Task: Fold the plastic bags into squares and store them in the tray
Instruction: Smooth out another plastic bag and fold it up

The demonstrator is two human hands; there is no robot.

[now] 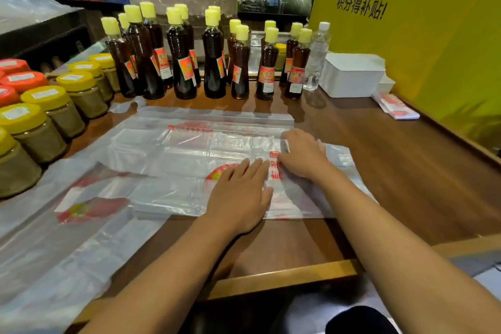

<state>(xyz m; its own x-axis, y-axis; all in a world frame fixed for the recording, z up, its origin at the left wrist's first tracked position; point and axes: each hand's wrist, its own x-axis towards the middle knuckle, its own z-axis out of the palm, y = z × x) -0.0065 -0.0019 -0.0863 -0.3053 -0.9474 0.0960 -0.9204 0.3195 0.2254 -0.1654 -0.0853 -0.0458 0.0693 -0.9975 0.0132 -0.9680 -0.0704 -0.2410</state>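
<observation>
A clear plastic bag [187, 154] with red print lies flat across the brown counter, creased into several panels. My left hand [241, 195] presses flat on its near right part, fingers straight. Just to the right, my right hand [302, 154] rests on the bag's right end, fingers bent over a fold edge; whether it pinches the plastic is unclear. A second printed bag [81, 209] lies spread at the left, hanging over the counter's front edge. A white tray [352, 74] stands at the back right, with folded bags [395, 107] beside it.
Dark sauce bottles [214, 62] with yellow caps line the back of the counter [406, 171]. Jars with yellow and orange lids [48, 111] crowd the left side. A clear water bottle [317, 57] stands by the tray. A yellow sign board [433, 35] walls the right.
</observation>
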